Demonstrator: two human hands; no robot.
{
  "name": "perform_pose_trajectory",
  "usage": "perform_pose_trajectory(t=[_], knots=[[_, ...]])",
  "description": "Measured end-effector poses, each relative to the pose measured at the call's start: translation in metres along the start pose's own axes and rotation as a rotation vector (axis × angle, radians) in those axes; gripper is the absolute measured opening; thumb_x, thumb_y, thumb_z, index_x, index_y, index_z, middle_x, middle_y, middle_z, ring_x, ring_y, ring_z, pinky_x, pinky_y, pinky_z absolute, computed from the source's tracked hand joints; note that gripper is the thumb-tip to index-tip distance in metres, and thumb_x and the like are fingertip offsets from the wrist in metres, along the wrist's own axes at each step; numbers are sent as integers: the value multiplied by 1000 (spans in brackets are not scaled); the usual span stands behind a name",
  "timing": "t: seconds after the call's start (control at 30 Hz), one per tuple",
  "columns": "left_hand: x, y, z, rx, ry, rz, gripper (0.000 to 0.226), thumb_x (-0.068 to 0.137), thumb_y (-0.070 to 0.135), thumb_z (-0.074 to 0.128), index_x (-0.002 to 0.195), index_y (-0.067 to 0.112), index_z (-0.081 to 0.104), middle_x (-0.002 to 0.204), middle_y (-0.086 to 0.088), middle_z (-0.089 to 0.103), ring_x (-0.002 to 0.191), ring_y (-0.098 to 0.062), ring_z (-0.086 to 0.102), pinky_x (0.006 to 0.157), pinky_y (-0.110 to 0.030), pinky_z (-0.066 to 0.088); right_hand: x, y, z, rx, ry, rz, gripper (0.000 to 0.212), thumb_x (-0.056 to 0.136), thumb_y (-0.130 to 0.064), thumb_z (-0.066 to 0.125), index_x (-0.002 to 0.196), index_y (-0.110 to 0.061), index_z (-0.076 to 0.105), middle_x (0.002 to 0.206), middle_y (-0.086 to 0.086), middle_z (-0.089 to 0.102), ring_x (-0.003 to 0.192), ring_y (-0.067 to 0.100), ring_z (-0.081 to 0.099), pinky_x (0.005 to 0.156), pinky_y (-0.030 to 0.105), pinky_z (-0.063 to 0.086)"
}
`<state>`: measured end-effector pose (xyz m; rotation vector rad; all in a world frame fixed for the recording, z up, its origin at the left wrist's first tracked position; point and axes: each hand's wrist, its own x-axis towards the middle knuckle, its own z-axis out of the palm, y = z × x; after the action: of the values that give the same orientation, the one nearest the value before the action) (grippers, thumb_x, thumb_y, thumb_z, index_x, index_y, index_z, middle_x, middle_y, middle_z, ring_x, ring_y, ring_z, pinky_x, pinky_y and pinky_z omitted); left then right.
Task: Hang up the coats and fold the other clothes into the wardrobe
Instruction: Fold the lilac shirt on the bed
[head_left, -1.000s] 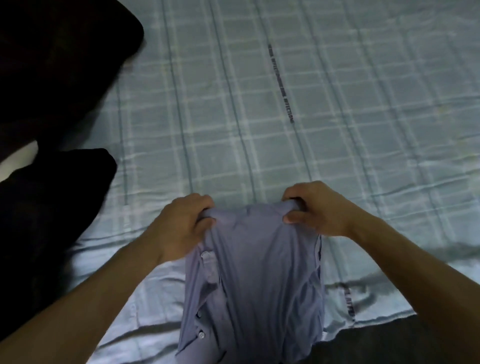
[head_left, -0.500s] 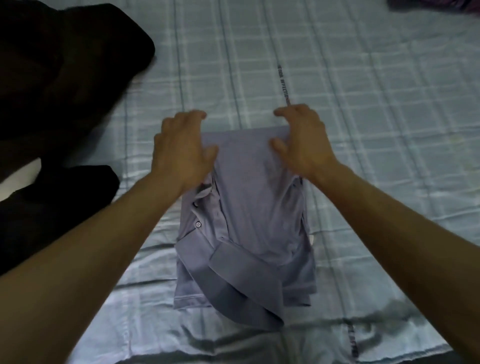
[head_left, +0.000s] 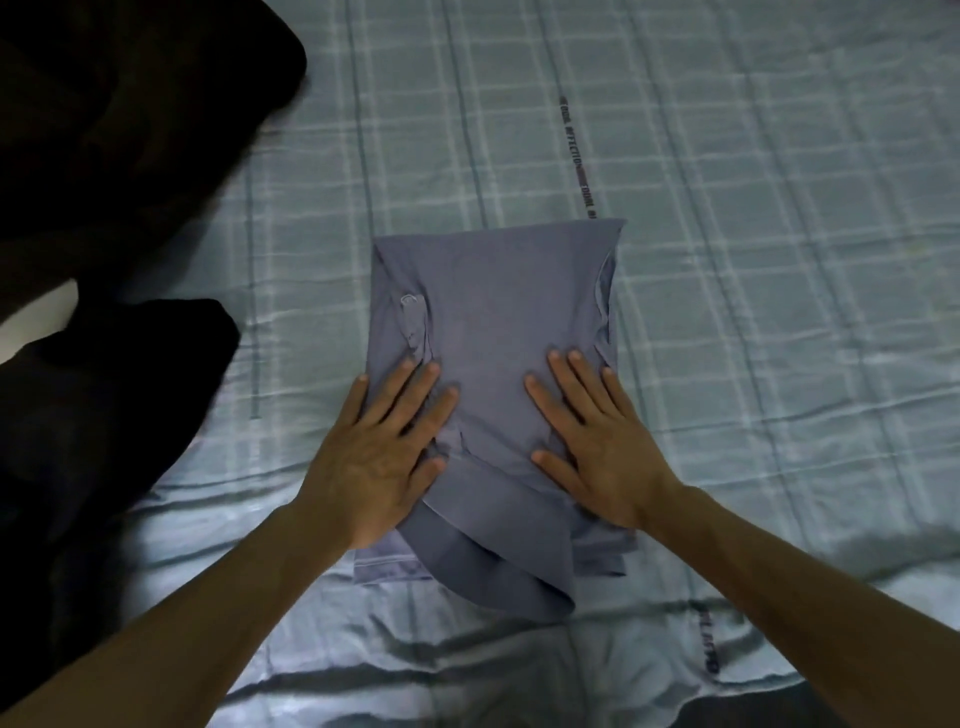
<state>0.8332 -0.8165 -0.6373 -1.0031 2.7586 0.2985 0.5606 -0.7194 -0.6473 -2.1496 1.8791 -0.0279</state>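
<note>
Head view: a folded blue-grey polo shirt (head_left: 498, 332) lies flat on the bed (head_left: 753, 260), near the middle of its near edge, on a pale checked sheet. The left hand (head_left: 384, 452) rests palm-down on the shirt's near left part, fingers (head_left: 415, 384) straight and spread, gripping nothing. The right hand (head_left: 597, 447) presses flat on the near right part, fingers likewise extended. The shirt's collar end points toward the near edge. Dark clothing (head_left: 104, 260) is piled along the bed's left edge, apart from the shirt.
</note>
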Motion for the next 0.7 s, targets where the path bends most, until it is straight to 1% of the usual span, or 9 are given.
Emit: perform_pose_trajectory(t=[0.1,0.17,0.2,0.27,0.33,0.4,0.43,0.57,0.7], knots=[[-21,-1,-6,41,44,134,67,96,42,45,157,25,24,165,-7,21,151,-29,23,118,-53,25,-14,-9,-5,90,29,-8,64,102,-41,45,157,-19,23,165,11,11,153,32,8,122,53,19],[-36,-3,-10,21,59,239,79,85,32,62,156,26,28,165,-7,21,148,-30,28,118,-48,27,-27,-16,-8,142,82,-55,59,100,-31,56,153,-16,35,162,12,24,148,34,27,116,50,32],[-43,-4,-10,7,41,284,87,78,30,67,156,26,29,166,-7,17,149,-30,26,118,-47,27,-35,-18,-9,152,110,-89,55,100,-29,55,151,-16,39,160,12,30,145,32,32,114,48,36],[-59,-3,-11,-21,-23,337,97,71,31,69,157,28,23,167,-3,7,152,-26,16,120,-44,24,-54,-22,-9,186,120,-172,50,102,-33,50,150,-18,42,159,7,34,146,26,32,115,44,35],[-70,-1,-9,-38,-80,343,100,72,35,66,158,30,16,168,-1,3,153,-23,12,123,-43,20,-73,-28,-7,211,63,-257,58,101,-47,51,152,-22,38,162,4,28,150,22,24,119,41,28],[-76,3,-7,-30,-107,338,98,74,38,67,158,30,17,167,-3,11,152,-23,19,120,-42,25,-88,-35,-2,182,-28,-306,72,95,-60,54,154,-25,33,164,6,21,151,26,20,119,46,27],[-76,5,-6,-30,-118,330,97,74,39,69,157,29,21,166,-4,18,150,-24,25,119,-43,28,-91,-39,0,155,-60,-301,73,94,-60,55,154,-26,32,164,9,20,151,29,20,117,50,29],[-71,13,-8,-29,-84,314,94,60,37,83,146,24,47,151,-7,47,133,-26,52,106,-42,47,-87,-46,2,84,16,-211,55,95,-35,53,148,-23,44,155,17,36,140,36,41,105,53,44],[-68,13,-6,-56,-5,299,87,58,32,90,138,20,57,142,-6,56,124,-26,59,101,-40,51,-84,-46,0,60,61,-258,55,90,-37,55,142,-18,53,148,20,46,133,38,50,106,52,43]])
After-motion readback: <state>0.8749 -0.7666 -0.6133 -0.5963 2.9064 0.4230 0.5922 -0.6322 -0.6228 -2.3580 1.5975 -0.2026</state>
